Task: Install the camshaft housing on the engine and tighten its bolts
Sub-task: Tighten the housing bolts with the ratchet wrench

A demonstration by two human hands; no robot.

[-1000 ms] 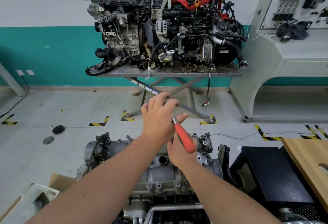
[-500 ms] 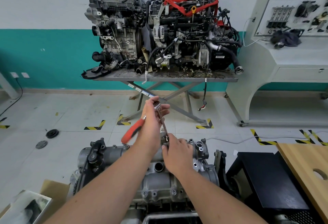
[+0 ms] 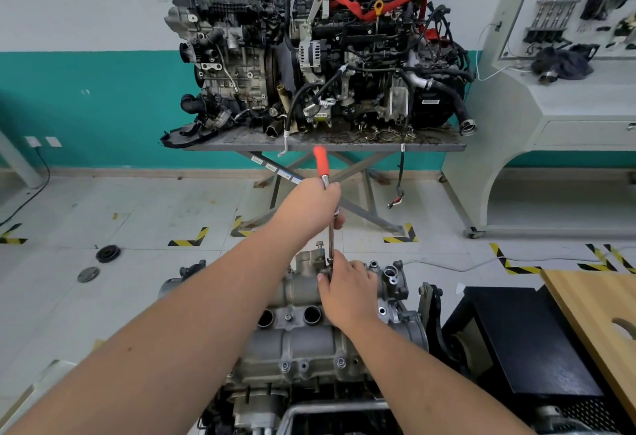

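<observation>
The grey cast camshaft housing lies on top of the engine in front of me, with two round holes facing up and small bolts along its near edge. My left hand grips a ratchet wrench near its head; the red handle points up and away from me. A chrome extension bar runs straight down from the ratchet to the housing's far side. My right hand holds the bar's lower end where it meets the housing. One bolt stands proud just left of the bar.
Two assembled engines sit on a metal scissor table by the teal wall. A white training bench stands at the right. A black box and a wooden board are at my right, with a cardboard box corner at lower left.
The red handle swung from lower right, round past the left, to pointing up and away. My right hand stayed at the base of the extension bar.
</observation>
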